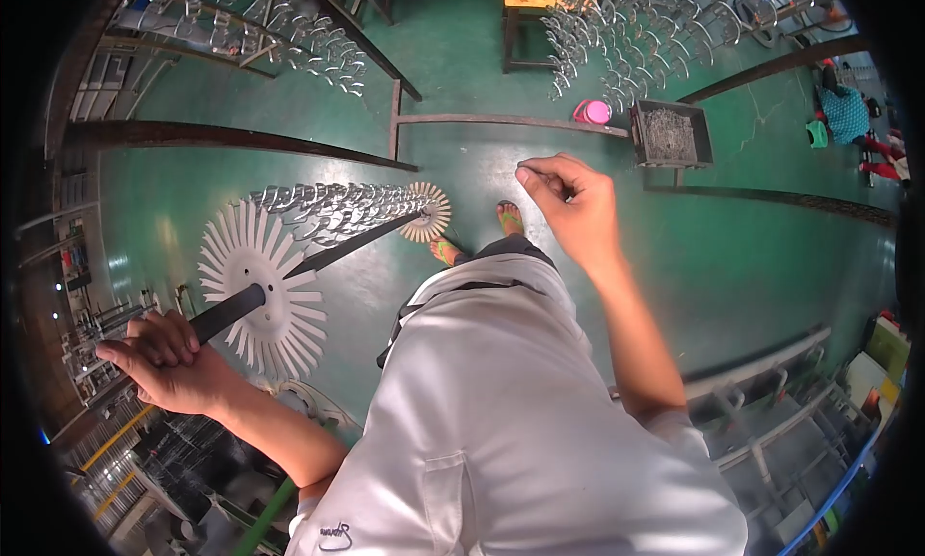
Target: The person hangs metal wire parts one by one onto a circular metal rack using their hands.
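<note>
My left hand (164, 358) is wrapped around the top end of a black pole (226, 313). A white disc with radial slats (275, 305) is mounted on the pole just below that hand. A second slatted disc (426, 212) sits farther down, near my feet. Between the discs, shiny bent metal pieces (337, 207) hang in rows along the pole. My right hand (573, 199) is raised in front of my body, over the floor, with thumb and fingers curled together. Whatever those fingers may hold is hidden or too small to make out.
Brown metal rails (511, 120) cross ahead, with a grey bin of small metal pieces (670, 135) and a pink container (594, 112) beside them. More bent metal pieces (636, 36) hang at the top. A crouching person (845, 113) is at far right. Machinery (183, 460) stands at lower left.
</note>
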{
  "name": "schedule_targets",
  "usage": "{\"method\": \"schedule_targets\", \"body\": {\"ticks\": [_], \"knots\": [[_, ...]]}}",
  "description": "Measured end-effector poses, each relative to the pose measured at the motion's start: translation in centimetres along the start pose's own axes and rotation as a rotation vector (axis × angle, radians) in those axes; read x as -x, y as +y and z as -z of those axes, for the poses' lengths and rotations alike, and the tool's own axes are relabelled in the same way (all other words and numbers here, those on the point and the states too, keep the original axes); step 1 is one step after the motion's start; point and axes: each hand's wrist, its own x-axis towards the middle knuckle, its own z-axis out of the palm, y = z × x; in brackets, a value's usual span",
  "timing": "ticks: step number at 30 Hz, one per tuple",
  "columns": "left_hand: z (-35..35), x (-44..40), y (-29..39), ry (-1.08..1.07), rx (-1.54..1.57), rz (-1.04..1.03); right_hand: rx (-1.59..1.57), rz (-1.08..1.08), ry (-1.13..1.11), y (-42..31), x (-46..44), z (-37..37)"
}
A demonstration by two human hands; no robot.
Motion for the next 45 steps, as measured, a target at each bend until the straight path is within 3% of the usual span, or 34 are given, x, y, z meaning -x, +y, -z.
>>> {"method": "schedule_targets", "body": {"ticks": [12,20,23,25,28,31,34,38,42,45], "knots": [[1.8,-0.7,-1.4,0.055,0.016,0.016,0.052,0.074,0.073,0.4,-2.2,2.2],[-0.9,0.4,-1.3,0.049,-0.052,-0.053,-0.038,0.571,0.668,-8.2,-8.6,9.5],[-1.6,0.9,-1.6,0.120,-0.052,-0.063,-0.158,0.603,0.869,-10.4,-8.5,11.5],[0.0,0.9,-1.5,0.024,-0.017,-0.002,-0.241,0.566,0.980,-11.2,-8.4,12.7],[0.1,0.7,-2.3,0.013,0.055,0.018,-0.241,0.475,0.829,-11.7,-8.0,13.7],[-0.2,0.5,-2.3,-0.032,0.065,0.038,-0.315,0.560,0.662,-13.0,-9.1,13.4],[0.2,0.3,-2.5,-0.081,0.082,0.047,-0.127,0.727,0.707,-16.9,-10.9,12.7],[0.0,0.3,-2.5,-0.150,0.136,0.027,0.035,0.640,0.622,-20.2,-12.9,13.2],[0.0,0.5,-2.3,-0.191,0.140,-0.015,-0.278,0.721,0.466,-20.6,-15.7,13.3],[0.4,0.6,-2.6,-0.228,0.164,-0.027,-0.307,0.735,0.418,-21.1,-16.2,14.0]]}}
